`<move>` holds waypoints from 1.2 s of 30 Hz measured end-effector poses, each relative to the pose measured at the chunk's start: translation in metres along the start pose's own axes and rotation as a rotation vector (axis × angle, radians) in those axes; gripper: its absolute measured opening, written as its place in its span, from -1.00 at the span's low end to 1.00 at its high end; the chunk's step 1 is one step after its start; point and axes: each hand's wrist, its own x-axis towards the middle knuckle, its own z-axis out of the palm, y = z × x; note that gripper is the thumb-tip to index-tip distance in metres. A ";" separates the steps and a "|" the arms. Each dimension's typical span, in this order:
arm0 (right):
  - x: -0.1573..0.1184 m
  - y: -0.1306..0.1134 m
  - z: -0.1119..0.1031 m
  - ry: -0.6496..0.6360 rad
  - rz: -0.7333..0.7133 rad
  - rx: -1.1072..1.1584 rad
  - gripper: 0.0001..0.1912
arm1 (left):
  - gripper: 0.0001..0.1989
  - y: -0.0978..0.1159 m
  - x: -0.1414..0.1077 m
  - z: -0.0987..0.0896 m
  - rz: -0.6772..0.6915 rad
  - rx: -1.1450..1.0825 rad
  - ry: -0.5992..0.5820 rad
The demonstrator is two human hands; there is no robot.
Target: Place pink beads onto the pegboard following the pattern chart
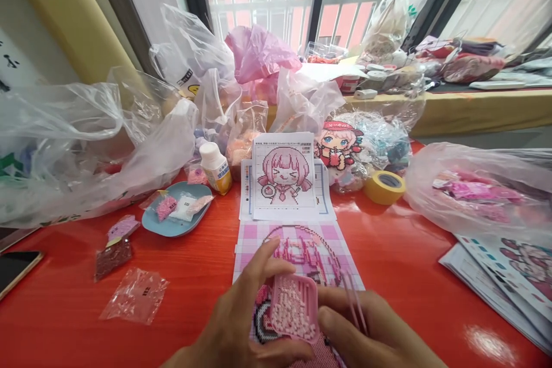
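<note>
A small pink ridged tray of pale pink beads sits between the fingers and thumb of my left hand, its index finger raised. My right hand is closed at the tray's right edge, with a pair of pink tweezers held in it, the prongs pointing up and away. Below both hands lies a bead picture on a pegboard, partly hidden by them; its finished part shows pink, dark and white beads. Behind it a printed pattern sheet of a pigtailed cartoon figure leans upright.
On the left are a blue plate with bead bags, an empty clear bag, a white bottle and a phone. Yellow tape, plastic bags and printed sheets lie right. More bags line the window side.
</note>
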 end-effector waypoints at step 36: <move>0.015 -0.025 -0.045 0.396 -0.168 -0.509 -0.43 | -0.58 0.030 0.033 0.001 -0.985 -1.081 0.181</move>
